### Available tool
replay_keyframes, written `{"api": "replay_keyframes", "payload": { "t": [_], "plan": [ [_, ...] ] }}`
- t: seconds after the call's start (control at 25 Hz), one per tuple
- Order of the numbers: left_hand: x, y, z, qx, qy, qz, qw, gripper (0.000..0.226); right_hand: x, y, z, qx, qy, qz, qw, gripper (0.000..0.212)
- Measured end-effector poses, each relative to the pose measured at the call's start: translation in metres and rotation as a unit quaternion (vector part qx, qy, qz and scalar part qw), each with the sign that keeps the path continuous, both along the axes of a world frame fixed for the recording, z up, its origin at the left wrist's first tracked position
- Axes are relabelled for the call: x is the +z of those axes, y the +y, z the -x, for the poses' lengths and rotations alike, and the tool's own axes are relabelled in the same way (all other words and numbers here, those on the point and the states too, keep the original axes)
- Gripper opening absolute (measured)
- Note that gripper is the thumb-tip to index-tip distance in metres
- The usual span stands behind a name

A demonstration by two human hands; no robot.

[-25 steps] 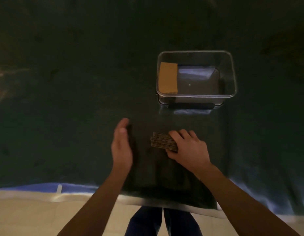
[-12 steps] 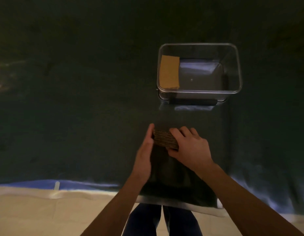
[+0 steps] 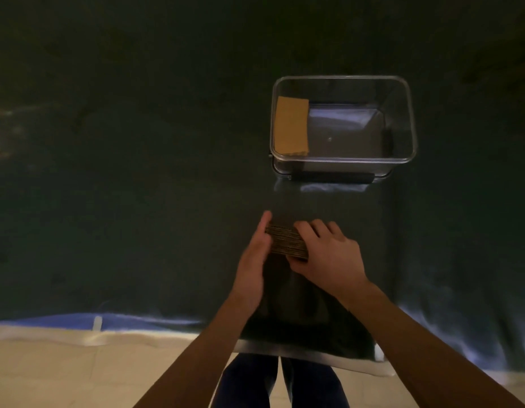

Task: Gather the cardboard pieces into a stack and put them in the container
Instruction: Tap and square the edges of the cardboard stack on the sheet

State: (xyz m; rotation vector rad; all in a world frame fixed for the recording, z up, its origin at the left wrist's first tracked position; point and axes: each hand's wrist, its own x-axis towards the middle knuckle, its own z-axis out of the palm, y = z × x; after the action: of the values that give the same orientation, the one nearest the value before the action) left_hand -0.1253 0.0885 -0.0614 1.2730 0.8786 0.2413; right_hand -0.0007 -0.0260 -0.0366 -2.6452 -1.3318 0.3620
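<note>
A stack of brown cardboard pieces (image 3: pixel 286 241) lies on the dark table between my hands. My right hand (image 3: pixel 329 256) rests on top of it with fingers curled over its far edge and thumb under the near edge. My left hand (image 3: pixel 254 257) stands flat and upright, pressed against the stack's left end. Beyond the stack sits a clear plastic container (image 3: pixel 343 160). One tan cardboard piece (image 3: pixel 292 126) leans inside it against the left wall.
The dark table cover (image 3: pixel 137 201) spreads wide on the left and behind the container. Its near edge (image 3: pixel 108 334) runs along the bottom, with pale floor and my legs below it.
My left hand swung in from the left and now presses against the stack's left end. My right hand stayed on the stack.
</note>
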Motion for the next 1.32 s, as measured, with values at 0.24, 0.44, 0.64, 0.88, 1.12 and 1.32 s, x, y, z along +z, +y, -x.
{"api": "replay_keyframes", "payload": {
  "t": [0.24,0.44,0.64,0.88,1.12,1.32],
  "plan": [
    [0.000,-0.010,-0.004,0.014,-0.038,0.058,0.998,0.057,0.005,0.000,-0.004,0.024,-0.005,0.013,1.000,0.060],
    [0.007,-0.012,0.004,0.050,-0.071,0.036,0.996,0.063,0.006,0.010,0.005,0.073,-0.025,-0.003,0.997,0.065],
    [0.007,-0.014,0.008,0.009,-0.029,-0.009,0.999,0.058,0.004,0.014,0.007,0.077,-0.049,-0.008,0.996,0.063],
    [0.007,0.007,0.010,-0.180,0.043,-0.233,0.955,0.066,0.005,0.016,0.007,0.065,-0.017,-0.017,0.998,0.060],
    [0.001,0.012,0.008,-0.188,0.050,-0.257,0.947,0.077,0.016,-0.028,-0.001,-0.177,0.311,-0.217,0.908,0.099],
    [-0.001,0.012,0.007,-0.186,0.050,-0.259,0.946,0.078,0.019,-0.050,0.034,-0.418,0.395,-0.457,0.679,0.101]
  ]
}}
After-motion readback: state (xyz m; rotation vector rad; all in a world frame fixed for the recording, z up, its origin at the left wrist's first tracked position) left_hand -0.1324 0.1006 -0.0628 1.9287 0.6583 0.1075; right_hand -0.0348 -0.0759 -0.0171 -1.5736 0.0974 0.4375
